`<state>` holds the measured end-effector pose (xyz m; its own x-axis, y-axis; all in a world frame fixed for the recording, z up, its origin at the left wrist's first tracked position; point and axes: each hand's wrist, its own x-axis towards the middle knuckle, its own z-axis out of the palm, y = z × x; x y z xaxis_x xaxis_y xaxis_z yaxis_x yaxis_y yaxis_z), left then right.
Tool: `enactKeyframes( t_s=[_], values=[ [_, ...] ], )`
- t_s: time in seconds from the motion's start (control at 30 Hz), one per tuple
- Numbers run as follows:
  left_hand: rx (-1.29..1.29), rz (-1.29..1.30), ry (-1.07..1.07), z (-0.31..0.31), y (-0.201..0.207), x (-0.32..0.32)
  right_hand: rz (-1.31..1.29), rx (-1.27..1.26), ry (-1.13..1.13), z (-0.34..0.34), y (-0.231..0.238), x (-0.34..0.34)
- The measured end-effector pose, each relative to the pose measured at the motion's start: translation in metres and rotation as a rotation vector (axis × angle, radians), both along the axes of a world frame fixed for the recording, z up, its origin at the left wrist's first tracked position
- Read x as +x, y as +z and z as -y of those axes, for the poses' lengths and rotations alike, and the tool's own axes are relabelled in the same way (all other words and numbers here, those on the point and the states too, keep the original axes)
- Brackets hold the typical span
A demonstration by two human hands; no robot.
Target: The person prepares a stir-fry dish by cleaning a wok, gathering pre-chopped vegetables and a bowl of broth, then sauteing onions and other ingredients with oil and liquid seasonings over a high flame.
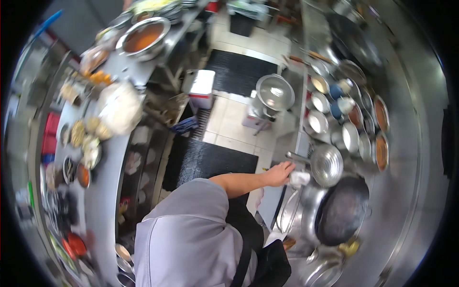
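Nearest to you are your own grey sleeve [184, 203] and black apron [246, 222], in view from above. Your left arm stretches to the right, toward the cooking station. The left hand [278, 174] is at its edge, fingers extended beside a folded white cloth [300, 178]; blur leaves you unable to tell whether they pinch it. Your right hand cannot be made out. Just past the cloth sits a round steel strainer or pan [327, 165], its handle [297, 157] angled toward you, with a dark wok [344, 210] beside it. You appear to be reaching for the cloth or handle; a next move likely calls for a secure grip, clear of the wok. Farther off stand steel containers [350, 137], then, across the aisle on the left desk [103, 210], a bowl of orange-red sauce [143, 37].
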<state>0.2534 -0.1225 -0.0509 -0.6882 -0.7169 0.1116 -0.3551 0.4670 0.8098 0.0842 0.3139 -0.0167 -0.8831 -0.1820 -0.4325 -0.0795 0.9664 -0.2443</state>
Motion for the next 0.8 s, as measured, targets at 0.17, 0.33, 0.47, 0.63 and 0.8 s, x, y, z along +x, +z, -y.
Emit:
enactKeyframes(
  t_s=[0.17, 0.33, 0.47, 0.63, 0.8],
  values=[
    [0.091, 0.188, 0.186, -0.028, -0.026, 0.164, -0.224, 0.196, 0.265, 0.031, 0.04, -0.006],
    [0.237, 0.308, 0.547, -0.075, -0.037, 0.316, -0.326, 0.178, 0.512, 0.098, 0.087, -0.006],
    [0.273, 0.314, 0.697, -0.102, -0.04, 0.384, -0.217, -0.054, 0.696, 0.17, 0.109, 0.033],
    [0.384, 0.29, 0.798, -0.126, -0.068, 0.425, 0.131, -0.295, 1.012, 0.264, 0.118, 0.172],
    [0.481, 0.253, 0.636, -0.121, -0.069, 0.49, 0.423, -0.247, 1.242, 0.287, 0.094, 0.325]
  ],
)
